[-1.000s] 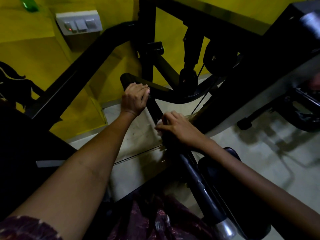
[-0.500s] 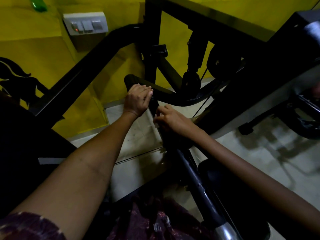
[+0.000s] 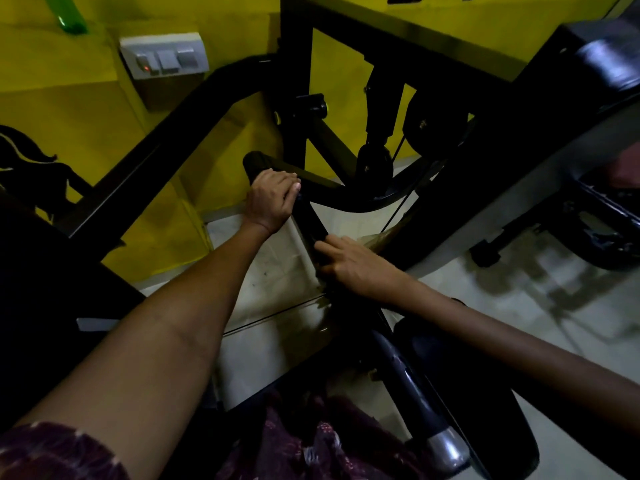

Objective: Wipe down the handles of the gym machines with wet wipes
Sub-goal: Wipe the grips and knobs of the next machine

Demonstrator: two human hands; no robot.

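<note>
A black machine handle bar [image 3: 310, 218] runs from the upper left grip end [image 3: 254, 161] down toward me, ending in a silver cap [image 3: 446, 448]. My left hand [image 3: 272, 199] is closed around the bar's upper grip. Lower on the same bar my right hand [image 3: 349, 261] is wrapped around it. The wet wipe is hidden under the right hand's fingers; I cannot make it out in the dim light.
Black machine frame tubes [image 3: 294, 81] cross in front of the yellow wall [image 3: 69, 81]. A switch plate [image 3: 162, 57] sits on the wall. A pulley and cable [image 3: 433, 126] are at upper right. A black padded seat [image 3: 460, 393] is below my right arm. Pale floor tiles [image 3: 519, 306].
My right hand slid up the bar toward the left hand, then back down slightly. The left hand kept its grip. The view shifted a little.
</note>
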